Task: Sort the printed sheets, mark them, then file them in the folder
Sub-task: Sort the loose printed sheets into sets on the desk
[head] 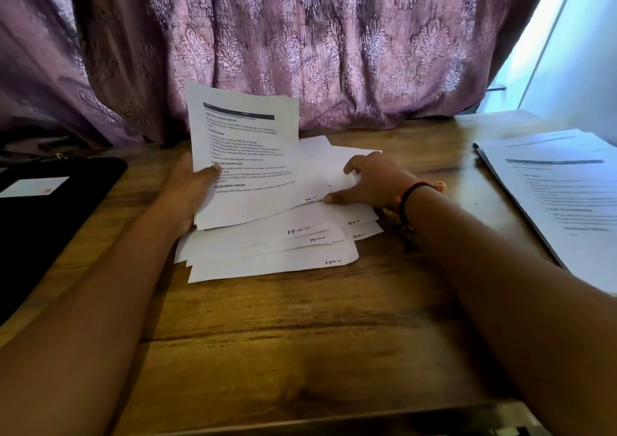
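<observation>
Now our left grip [192,185] clasps a raised printed sheaf [243,155] by its left edge; our right grip [370,182] pinches a loose sheet [337,167] atop the pile [267,255] on the wooden surface [300,335].

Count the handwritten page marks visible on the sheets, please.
6. One mark on the raised sheet; five on corners of the pile below it. Others may be hidden under overlapping sheets.
</observation>
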